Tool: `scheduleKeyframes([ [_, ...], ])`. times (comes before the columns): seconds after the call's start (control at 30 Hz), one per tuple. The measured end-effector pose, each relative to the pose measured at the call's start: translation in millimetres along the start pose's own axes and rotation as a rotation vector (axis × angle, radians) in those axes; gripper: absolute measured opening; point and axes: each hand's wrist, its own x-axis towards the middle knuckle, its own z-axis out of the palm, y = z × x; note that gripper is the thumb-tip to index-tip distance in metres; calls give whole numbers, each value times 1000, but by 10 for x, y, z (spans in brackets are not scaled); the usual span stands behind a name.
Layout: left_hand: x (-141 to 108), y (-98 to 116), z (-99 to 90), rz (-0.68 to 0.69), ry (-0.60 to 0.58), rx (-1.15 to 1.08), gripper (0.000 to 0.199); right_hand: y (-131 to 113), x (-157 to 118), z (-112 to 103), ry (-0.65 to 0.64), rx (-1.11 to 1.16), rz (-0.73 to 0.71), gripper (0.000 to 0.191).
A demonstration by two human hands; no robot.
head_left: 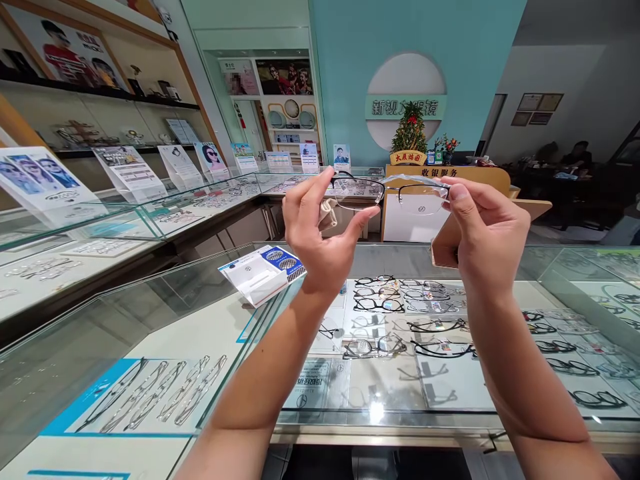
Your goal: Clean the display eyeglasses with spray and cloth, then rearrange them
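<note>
Both forearms [265, 373] nearest camera, reaching up and forward over the glass worktop [400, 437]. Glasses [384, 191] held up in the air between the two hands, well clear of the worktop, lenses side by side, roughly level, dark upper rim, clear lenses. Right hand [493, 233] has the right end pinched between thumb and bent index finger. Left hand [320, 233]: fingers curled around a pale cloth [328, 213], index fingertip at the left end of the glasses, thumb spread out below the left lens; can't tell whether the thumb touches it or how firmly that end is gripped. Under the hands, inside the worktop: rows of display frames [379, 305], mostly dark rims, some clear. Five more frames [155, 393] lie slanted on a blue-and-white pad at lower left. Folded card [263, 273] with a blue panel sits on the glass beside the left forearm. Beyond: cash desk [447, 172] carrying a small tree [409, 130], round sign [405, 73] on the teal wall behind. Left side: another glass case [205, 207] with upright cards [131, 172] along it. Far right, a person [577, 157] sits in a dim area.
</note>
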Motion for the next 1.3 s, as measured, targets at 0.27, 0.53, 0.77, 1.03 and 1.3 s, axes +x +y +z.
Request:
scheduleKeyframes([
  [0.27,9,81,18,15,19,23,68,122,85,-41,-136,183,180,23],
  [0.53,-9,103,23,-31,2,-20,69,159,99,-36,-122,281,230,20],
  [0.77,12,267,3,-37,53,55,65,156,89,-24,-77,320,295,17],
  [1.03,54,297,-19,-210,-64,-50,54,84,72,-16,-50,259,311,25],
  [1.3,50,151,-3,-350,-185,-194,54,73,60,-13,-56,179,220,26],
])
